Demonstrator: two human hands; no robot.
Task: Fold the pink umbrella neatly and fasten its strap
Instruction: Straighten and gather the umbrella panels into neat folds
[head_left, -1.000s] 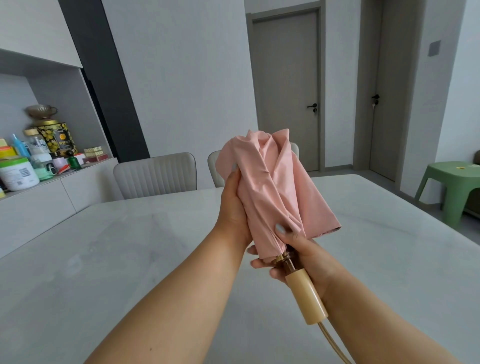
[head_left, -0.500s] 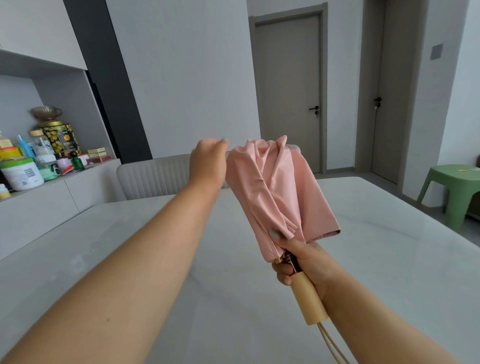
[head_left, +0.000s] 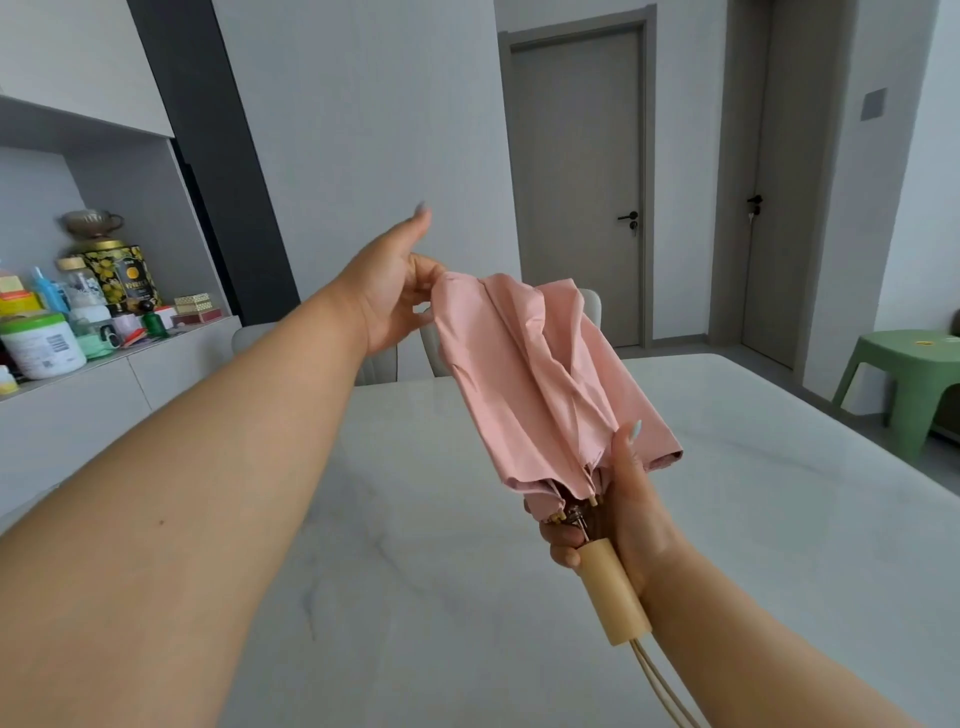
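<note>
We are holding the pink umbrella (head_left: 540, 384) in the air above the marble table (head_left: 779, 519), over its middle part and not touching it. Our right hand (head_left: 618, 514) is gripping the umbrella at the place where the canopy meets the wooden handle (head_left: 615, 597); the fingers are curled around the shaft and the thumb is lying straight up along the fabric. The handle is pointing down toward us, and the canopy is leaning away toward the far edge of the table.

Our left hand (head_left: 395, 296) is reaching to the top end of the canopy. Some of its fingers are pinching one pink panel at its upper corner, while one finger is pointing straight up and free. We are judging that we are pulling this panel flat, to make the pleats before rolling.

The fabric is lying in loose, uneven folds, and one flap is hanging out on the right side. The strap is not visible to us, so we cannot tell where it is.

What could go wrong: if we are pulling the panel too hard, the other pleats may be opening again, because only the thumb is pressing them. If the right hand is loosening, the ribs may be spreading. If we are rolling before all panels are flat, the bundle may be becoming too thick for the strap.
</note>
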